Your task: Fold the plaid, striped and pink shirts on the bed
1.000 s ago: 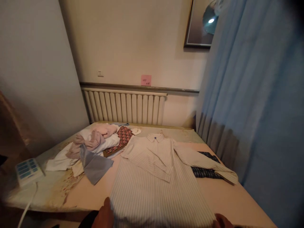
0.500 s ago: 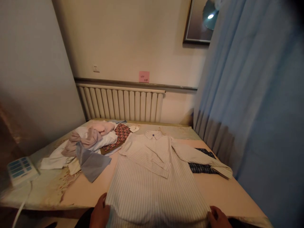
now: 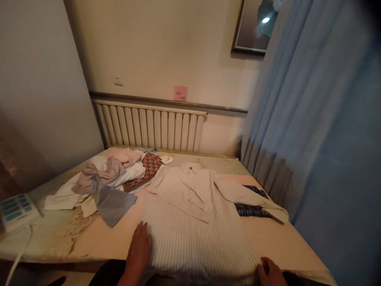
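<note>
The striped shirt (image 3: 196, 222) lies spread flat on the bed (image 3: 285, 242), with its collar at the far end and its hem at the near edge. The sleeve on the left is folded across the body. The other stretches right over a dark checked garment (image 3: 251, 208). Your left hand (image 3: 139, 248) rests flat on the shirt's near left side, fingers released. Your right hand (image 3: 269, 272) sits at the near right hem corner; you cannot tell whether its fingers pinch the cloth. A heap of clothes (image 3: 110, 174) and a grey cloth (image 3: 113, 202) lie to the left, and a blue curtain (image 3: 321, 139) hangs on the right.
</note>
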Motion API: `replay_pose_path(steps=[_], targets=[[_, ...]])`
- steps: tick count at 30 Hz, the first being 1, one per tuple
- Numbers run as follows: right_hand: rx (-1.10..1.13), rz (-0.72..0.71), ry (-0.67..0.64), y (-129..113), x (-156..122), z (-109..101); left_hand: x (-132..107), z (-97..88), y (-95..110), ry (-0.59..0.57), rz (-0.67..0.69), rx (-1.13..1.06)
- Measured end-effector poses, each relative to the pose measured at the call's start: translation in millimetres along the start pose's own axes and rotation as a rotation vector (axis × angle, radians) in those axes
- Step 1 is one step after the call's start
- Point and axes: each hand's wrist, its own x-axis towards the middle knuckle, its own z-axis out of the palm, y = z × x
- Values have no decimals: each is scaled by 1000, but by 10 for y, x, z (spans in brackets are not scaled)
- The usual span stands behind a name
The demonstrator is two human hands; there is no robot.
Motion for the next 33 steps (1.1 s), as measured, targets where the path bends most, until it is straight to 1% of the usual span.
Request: replay_pose_path(steps=[2, 4, 6, 8, 12, 15, 18, 21, 24, 27, 29, 33], targets=[[-3, -14, 36, -110, 10, -19, 100, 96, 103, -25, 46, 13], [7, -37, 60, -263, 49, -17, 187, 168, 153, -49, 83, 38], [20, -85, 49, -452, 121, 21, 244, 219, 159, -69, 77, 58], [34, -174, 14, -669, 220, 95, 263, 255, 141, -66, 75, 63], [61, -388, -103, -1147, 472, 327, 226, 285, 108, -20, 104, 75], [29, -474, -145, -1484, 675, 545, 202, 270, 112, -24, 90, 90], [-32, -541, -151, -1736, 857, 765, 199, 237, 131, -28, 77, 98], [-108, -613, -154, -1870, 1003, 945, 197, 203, 153, -31, 66, 103], [-168, -635, -220, -1912, 1116, 1062, 181, 197, 162, -14, 66, 103], [-179, -608, -312, -1929, 1212, 1133, 161, 234, 144, 29, 80, 122], [-170, -584, -347, -1952, 1279, 1173, 152, 271, 124, 63, 89, 138], [-123, -452, -394, -2024, 1432, 1252, 138, 322, 89, 114, 105, 156]])
